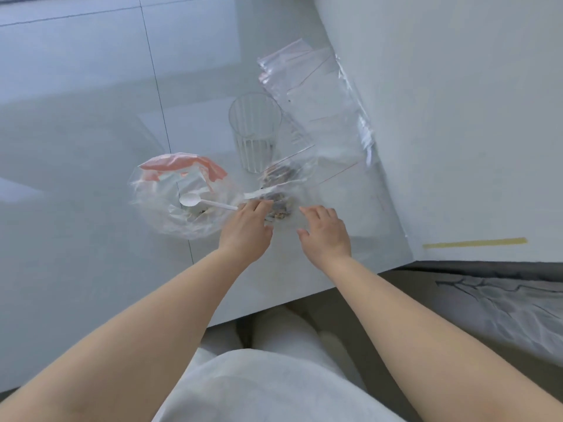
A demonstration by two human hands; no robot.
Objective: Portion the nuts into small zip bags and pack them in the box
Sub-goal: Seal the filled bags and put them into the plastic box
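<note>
A small clear zip bag (281, 190) with dark nuts inside lies flat on the white table. My left hand (248, 228) rests its fingertips on the bag's near left edge. My right hand (324, 231) hovers with fingers spread just right of the bag, holding nothing. To the left, a large clear bag with a red top (182, 196) lies open with a white plastic spoon (198, 201) on it and a few nuts left inside. A pile of empty zip bags (316, 95) lies behind. No box is visible.
An empty ribbed clear cup (255, 132) stands upright just behind the filled bag. A white wall or panel (457, 117) rises at the right with a yellow tape strip (475, 242). The table edge (304, 300) runs close to my body.
</note>
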